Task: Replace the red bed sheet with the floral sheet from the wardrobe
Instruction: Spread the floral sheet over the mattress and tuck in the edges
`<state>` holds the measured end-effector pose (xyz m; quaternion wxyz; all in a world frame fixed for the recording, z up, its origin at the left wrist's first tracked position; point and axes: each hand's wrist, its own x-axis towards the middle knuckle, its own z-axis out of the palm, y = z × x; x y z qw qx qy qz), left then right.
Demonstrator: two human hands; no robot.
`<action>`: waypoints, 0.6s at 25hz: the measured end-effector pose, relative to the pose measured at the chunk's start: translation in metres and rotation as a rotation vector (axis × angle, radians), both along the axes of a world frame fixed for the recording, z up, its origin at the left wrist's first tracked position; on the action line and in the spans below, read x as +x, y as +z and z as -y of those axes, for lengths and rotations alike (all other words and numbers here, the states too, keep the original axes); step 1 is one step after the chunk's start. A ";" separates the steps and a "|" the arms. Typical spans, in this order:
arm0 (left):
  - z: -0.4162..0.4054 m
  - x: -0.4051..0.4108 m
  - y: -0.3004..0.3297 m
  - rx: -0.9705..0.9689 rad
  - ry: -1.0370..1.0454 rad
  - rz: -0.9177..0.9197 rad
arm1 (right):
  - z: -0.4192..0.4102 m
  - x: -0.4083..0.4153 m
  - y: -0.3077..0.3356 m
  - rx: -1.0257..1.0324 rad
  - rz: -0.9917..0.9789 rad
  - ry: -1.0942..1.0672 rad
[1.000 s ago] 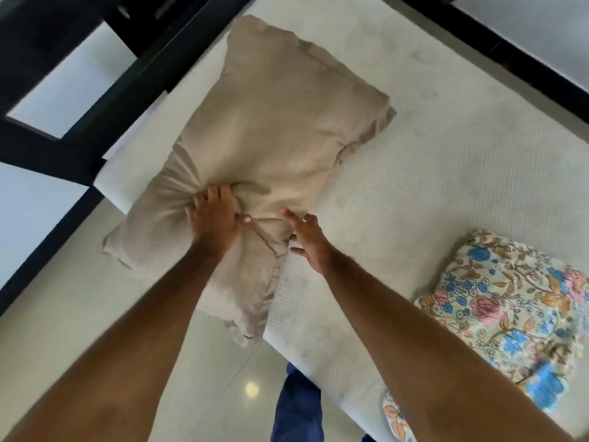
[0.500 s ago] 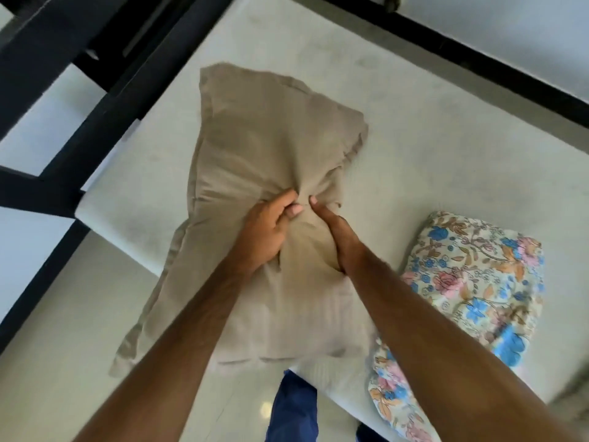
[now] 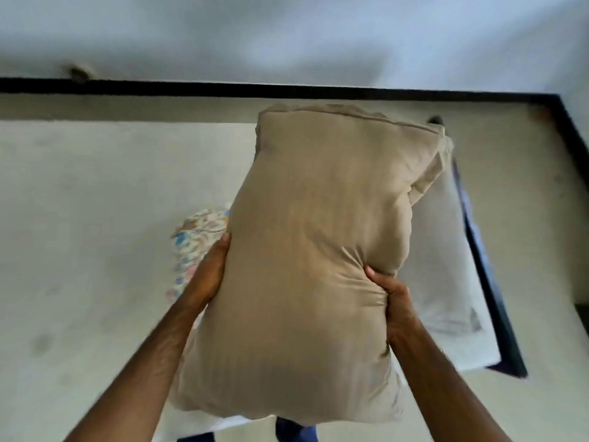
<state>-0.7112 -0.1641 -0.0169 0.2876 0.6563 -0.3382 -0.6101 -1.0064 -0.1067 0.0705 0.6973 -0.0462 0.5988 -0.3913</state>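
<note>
Plainly both hands, left (image 3: pixel 208 275) and right (image 3: pixel 396 301), clasp a plump tan pillow (image 3: pixel 315 224) beside the folded floral sheet (image 3: pixel 194 240).

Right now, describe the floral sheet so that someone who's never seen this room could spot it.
Find the bare off-white mattress inside the black bed frame. The floral sheet lies bundled on it, just left of the tan pillow that both hands hold. It is the only patterned cloth, with blue and pink flowers.
</note>
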 end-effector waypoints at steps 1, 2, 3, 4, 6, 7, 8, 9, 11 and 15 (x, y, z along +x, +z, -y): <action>0.005 -0.042 0.006 0.067 -0.019 -0.164 | -0.011 -0.033 0.006 -0.039 -0.007 -0.063; 0.009 -0.083 0.015 0.054 -0.063 -0.216 | -0.023 -0.068 0.011 -0.079 -0.014 -0.133; 0.011 -0.125 0.025 -0.020 -0.116 -0.218 | -0.037 -0.106 0.013 -0.117 -0.042 -0.199; 0.015 -0.169 0.032 -0.118 -0.173 -0.202 | -0.053 -0.147 0.012 -0.138 -0.091 -0.277; 0.024 -0.236 0.044 -0.315 -0.281 -0.148 | -0.077 -0.212 -0.008 -0.123 -0.223 -0.412; 0.030 -0.263 0.045 -0.380 -0.344 -0.094 | -0.086 -0.235 -0.025 -0.095 -0.305 -0.463; 0.036 -0.292 0.039 -0.404 -0.409 -0.010 | -0.094 -0.252 -0.043 -0.062 -0.389 -0.493; 0.043 -0.317 0.022 -0.386 -0.475 0.115 | -0.102 -0.263 -0.066 -0.010 -0.466 -0.519; 0.040 -0.343 -0.021 -0.261 -0.648 0.450 | -0.113 -0.264 -0.109 0.160 -0.540 -0.535; -0.003 -0.340 -0.076 -0.171 -0.885 0.629 | -0.125 -0.254 -0.168 0.270 -0.746 -0.285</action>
